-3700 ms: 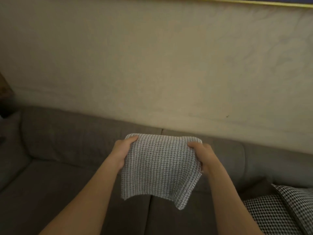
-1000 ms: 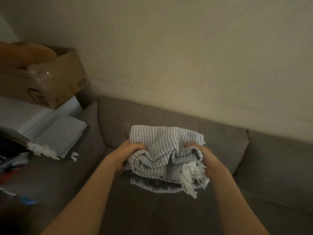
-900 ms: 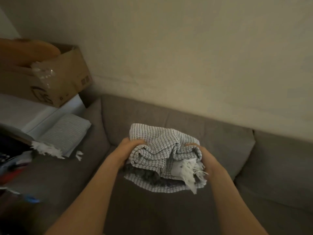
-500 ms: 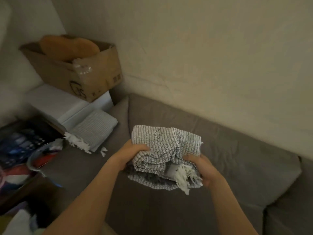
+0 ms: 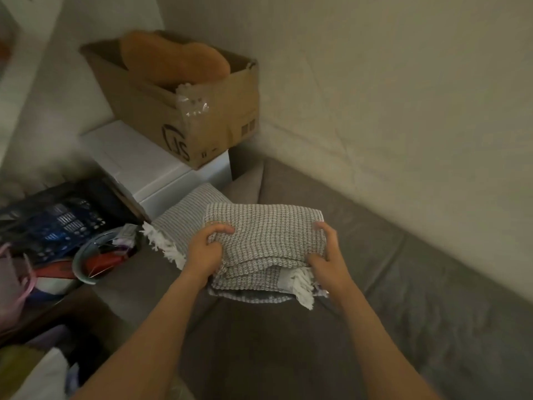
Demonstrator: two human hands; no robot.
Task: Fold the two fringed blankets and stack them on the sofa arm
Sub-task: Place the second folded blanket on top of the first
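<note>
folded blanket (image 5: pixel 265 235) moved left, now held partly over 2nd blanket (image 5: pixel 181 226)

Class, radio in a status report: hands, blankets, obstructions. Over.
Left hand, right hand grip folded checked blanket. Striped blanket folded on sofa arm. Nothing visible between them.

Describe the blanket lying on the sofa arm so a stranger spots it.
Find the grey sofa, then its arm beside the white box. The folded blanket there is finely striped with white fringe; unlike the coarser-knit blanket, nobody holds it.
</note>
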